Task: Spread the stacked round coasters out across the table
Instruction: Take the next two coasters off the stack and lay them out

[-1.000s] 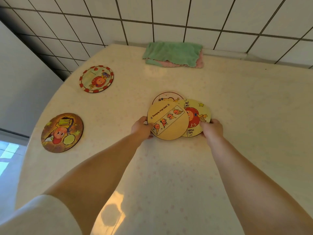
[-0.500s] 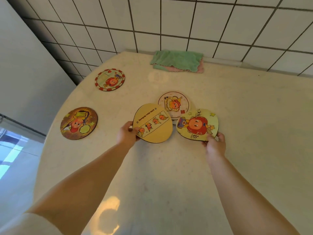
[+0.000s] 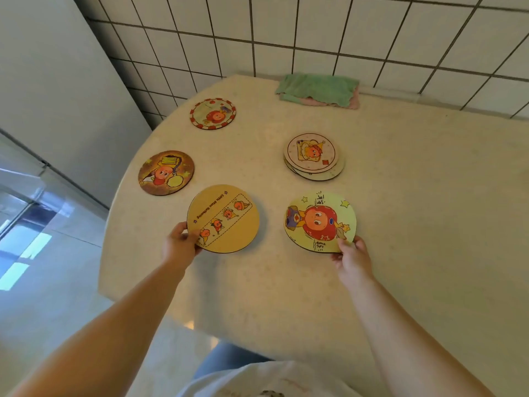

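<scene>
My left hand (image 3: 181,245) grips the near-left edge of an orange-yellow coaster (image 3: 226,219) with a dashed strip of small figures, low over the table. My right hand (image 3: 351,253) pinches the near edge of a pale green coaster (image 3: 320,221) showing a red round character. Behind them a small stack of coasters (image 3: 313,156) rests on the table, its top one pinkish-white. A brown coaster (image 3: 166,172) lies at the left edge. A red-rimmed coaster (image 3: 213,113) lies further back on the left.
The cream table (image 3: 415,224) has a rounded left edge and meets a white tiled wall (image 3: 315,32) at the back. A folded green and pink cloth (image 3: 319,90) lies against that wall. Floor and a grey panel are to the left.
Both hands pulled their coasters off the stack and apart, the orange one to the left and nearer, the green one to the right and nearer. The stack's pinkish top coaster is now uncovered.
</scene>
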